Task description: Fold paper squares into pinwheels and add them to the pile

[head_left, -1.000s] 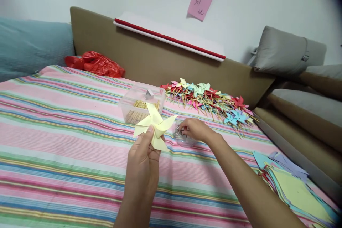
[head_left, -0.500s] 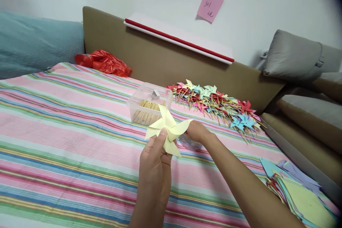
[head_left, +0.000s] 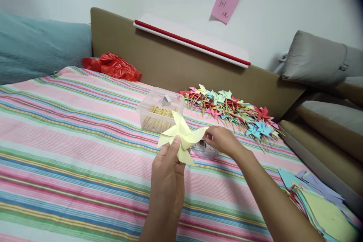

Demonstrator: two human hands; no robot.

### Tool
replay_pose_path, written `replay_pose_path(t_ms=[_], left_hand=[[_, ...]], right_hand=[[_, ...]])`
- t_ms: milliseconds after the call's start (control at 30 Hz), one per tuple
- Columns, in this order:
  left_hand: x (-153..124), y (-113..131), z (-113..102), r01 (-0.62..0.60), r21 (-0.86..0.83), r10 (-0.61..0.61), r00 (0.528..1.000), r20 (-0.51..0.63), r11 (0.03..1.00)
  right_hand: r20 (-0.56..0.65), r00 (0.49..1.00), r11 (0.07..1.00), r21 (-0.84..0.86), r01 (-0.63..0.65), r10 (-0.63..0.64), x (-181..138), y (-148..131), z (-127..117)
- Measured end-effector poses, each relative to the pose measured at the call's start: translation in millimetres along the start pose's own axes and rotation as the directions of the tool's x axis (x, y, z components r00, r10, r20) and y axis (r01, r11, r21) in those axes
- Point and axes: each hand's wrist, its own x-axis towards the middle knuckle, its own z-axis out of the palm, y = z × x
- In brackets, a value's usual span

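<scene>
While the left hand (head_left: 167, 174) holds one pale yellow pinwheel (head_left: 183, 138) up above the striped cloth (head_left: 70, 140), its thumb presses the paper's centre against the fingers curled behind it, so the grip is closed on the paper. One pink note (head_left: 226, 4) is stuck on the wall; it reads "301" in handwriting, with a mark beneath that is too small to make out. No other writing or brand shows.

The right hand (head_left: 224, 141) sits just beside the pinwheel's right blade, fingertips drawn together in a pinch. Whether anything tiny lies between them cannot be told. Directly under that hand stands one small clear tub (head_left: 205, 150) with something silvery inside.

One clear box (head_left: 160, 115) of thin wooden sticks stands just behind the pinwheel, on the cloth. To its right lies one pile (head_left: 232, 111) of finished pinwheels on sticks, red, blue, green, yellow and pink, too many and too tangled to count. One stack of paper squares (head_left: 323, 208) lies at the lower right edge, sheets uncountable. One red bag (head_left: 113, 66) lies at the far edge of the cloth, well apart from both hands.
</scene>
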Motion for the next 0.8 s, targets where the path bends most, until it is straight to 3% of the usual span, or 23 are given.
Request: replay_pose_path(t_ms=[67,167,267,400,533,633,800], left_hand=[[-1,2,0,0.000,0.000,0.000,1.000,0.001,1.000],[-3,1,-1,-0.007,0.019,0.007,1.000,0.019,1.000],[-4,-4,0,-0.016,0.052,0.014,0.999,0.044,0.999],[-3,-12,2,-0.014,0.102,0.009,0.999,0.051,0.995],[0,-14,3,-0.057,0.131,0.053,0.998,0.038,0.990],[2,-15,4,-0.086,0.151,0.082,0.996,0.031,0.985],[2,-20,8,-0.094,0.189,0.090,0.996,0.028,0.978]], right_hand=[[-0.082,0.993,0.996,0.042,-0.076,0.079,-36,13,-5],[-0.111,0.974,0.978,0.092,-0.185,0.195,-95,32,7],[0.018,0.956,0.935,0.206,-0.289,0.291,-135,43,33],[0.070,0.949,0.916,0.248,-0.315,0.308,-149,47,53],[-0.032,0.926,0.889,0.293,-0.351,0.376,-160,45,58],[-0.132,0.938,0.907,0.329,-0.264,0.321,-178,37,67],[-0.108,0.963,0.946,0.244,-0.215,0.247,-195,22,91]])
